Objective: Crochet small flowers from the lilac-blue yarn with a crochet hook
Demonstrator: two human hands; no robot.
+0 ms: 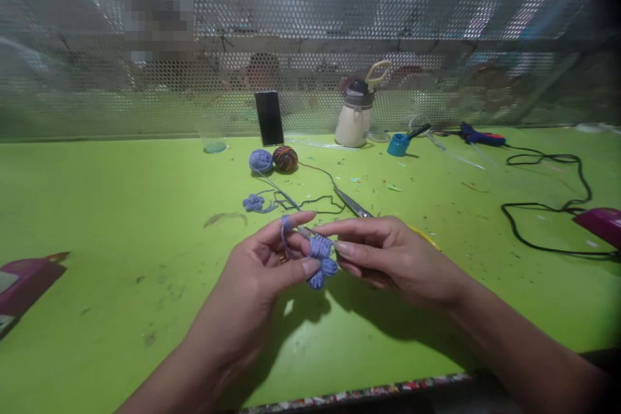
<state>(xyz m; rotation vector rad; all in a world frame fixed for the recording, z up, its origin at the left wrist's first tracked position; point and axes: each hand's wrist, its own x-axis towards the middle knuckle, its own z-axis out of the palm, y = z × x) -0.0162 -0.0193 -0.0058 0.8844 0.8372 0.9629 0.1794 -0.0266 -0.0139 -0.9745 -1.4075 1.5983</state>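
My left hand pinches a blue-purple crocheted flower between thumb and fingers. A strand of the same yarn loops around its raised index finger. My right hand is closed at the flower's right side, holding a crochet hook; only the hook's metal tip shows, at the flower's top edge, and its handle is hidden. Beyond the hands rest a blue-purple yarn ball and a dark multicoloured yarn ball. A smaller finished-looking flower with yarn tails lies left of the loose dark strand.
Scissors lie just past my right hand. At the back stand a phone, a cream bottle and a blue pot. A glue gun with a black cord is at right. Magenta objects sit at both sides.
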